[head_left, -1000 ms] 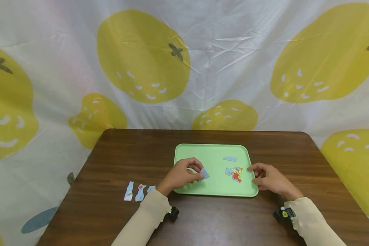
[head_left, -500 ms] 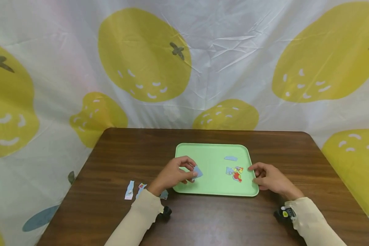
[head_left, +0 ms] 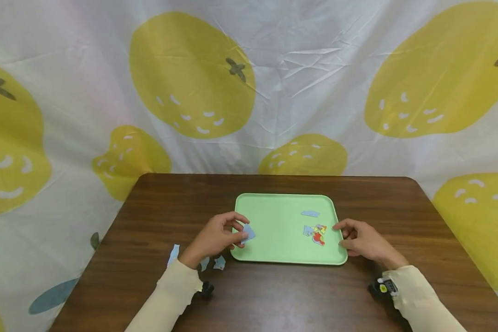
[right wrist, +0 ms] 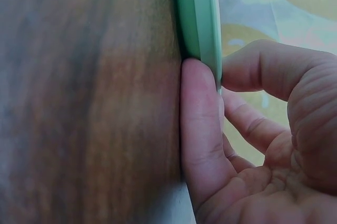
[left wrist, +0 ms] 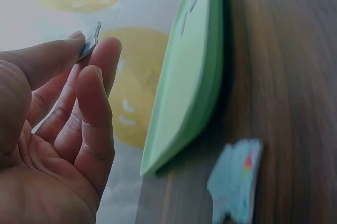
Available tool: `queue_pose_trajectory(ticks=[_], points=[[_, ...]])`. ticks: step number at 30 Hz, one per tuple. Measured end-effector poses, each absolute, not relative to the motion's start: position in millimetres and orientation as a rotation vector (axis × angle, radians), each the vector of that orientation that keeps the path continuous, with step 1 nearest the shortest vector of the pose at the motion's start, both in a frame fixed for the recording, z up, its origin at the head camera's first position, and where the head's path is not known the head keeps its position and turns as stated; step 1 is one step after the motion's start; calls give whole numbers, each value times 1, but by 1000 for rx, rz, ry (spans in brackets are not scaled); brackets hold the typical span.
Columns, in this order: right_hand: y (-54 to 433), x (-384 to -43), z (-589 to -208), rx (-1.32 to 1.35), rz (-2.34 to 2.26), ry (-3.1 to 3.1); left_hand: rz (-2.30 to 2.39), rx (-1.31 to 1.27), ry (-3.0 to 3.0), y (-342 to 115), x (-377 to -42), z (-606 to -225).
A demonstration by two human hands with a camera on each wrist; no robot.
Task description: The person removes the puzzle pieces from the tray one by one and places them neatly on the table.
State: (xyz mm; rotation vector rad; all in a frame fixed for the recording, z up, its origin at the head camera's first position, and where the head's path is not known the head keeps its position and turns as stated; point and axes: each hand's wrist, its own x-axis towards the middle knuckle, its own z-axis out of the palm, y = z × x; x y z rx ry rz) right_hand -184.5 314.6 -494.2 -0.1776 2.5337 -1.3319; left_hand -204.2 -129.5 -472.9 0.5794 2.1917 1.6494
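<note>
My left hand (head_left: 216, 235) pinches a small light-blue puzzle piece (head_left: 248, 234) between thumb and fingertips, over the left edge of the green tray (head_left: 274, 249). In the left wrist view the held piece (left wrist: 90, 45) shows almost edge-on, raised above the table. At the tray's right edge, my right hand (head_left: 367, 242) holds the rim; the right wrist view has its digits on both sides of the tray edge (right wrist: 202, 18). On the tray's right half lie a joined-looking cluster of blue, yellow and red pieces (head_left: 315, 233) and a narrow blue piece (head_left: 310, 213).
Left of the tray, loose puzzle pieces lie on the brown wooden table (head_left: 290, 295): one (head_left: 173, 254) partly behind the left sleeve, another (head_left: 205, 263), and one (head_left: 219, 263) near the tray corner. A fruit-patterned curtain (head_left: 299, 92) hangs behind the table.
My left hand has moved left with the blue piece, from over the tray's left part to its left edge. The right hand stays at the right rim.
</note>
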Motion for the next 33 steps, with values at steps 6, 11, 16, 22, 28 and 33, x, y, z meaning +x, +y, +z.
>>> queue_pose_trajectory(ticks=[6,11,16,22,28,33], points=[[316,-185,-493,-185,-1328,2535,1681,508,2186,-149,-203,-475],[317,-185,-491,-177,-1324,2540,1701,478,2214,-164,-202,-476],[315,-185,-489,-160,-1335,2540,1682,466,2278,-179,-199,-479],[315,-184,-492,-148,-1334,2527,1677,431,2324,-197,-192,-484],[314,-184,-493,-146,-1343,2531,1677,384,2398,-219,-189,-484],[315,-183,-494,-163,-1346,2528,1720,345,2401,-234,-185,-486]])
